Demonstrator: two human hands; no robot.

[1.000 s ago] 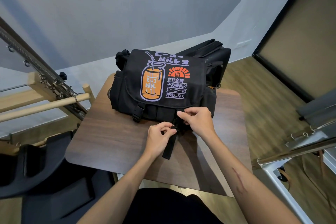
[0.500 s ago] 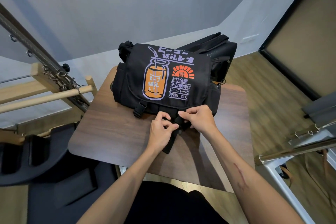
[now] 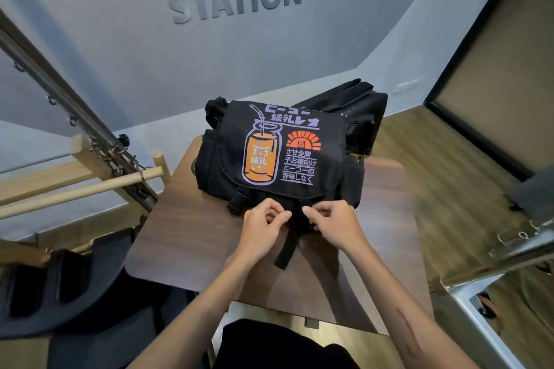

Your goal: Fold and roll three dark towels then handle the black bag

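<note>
A black messenger bag [image 3: 278, 156] with an orange bottle print lies on a small dark wood table [image 3: 192, 237], its flap down. At the flap's front edge, my left hand [image 3: 263, 228] and my right hand [image 3: 335, 225] pinch the right-hand buckle from either side. That buckle's black strap [image 3: 287, 249] hangs toward me between my wrists. The left-hand buckle [image 3: 236, 201] is fastened, beside my left hand. No towels are visible.
A second black bag [image 3: 359, 111] leans behind the printed bag at the table's far right. Wooden bars and a metal frame [image 3: 90, 177] stand at the left, black padded equipment [image 3: 60, 293] at lower left, a metal frame [image 3: 509, 257] at the right.
My left hand slid up the strap to the buckle, and both hands now meet there. The view tilted upward, showing more of the wall lettering.
</note>
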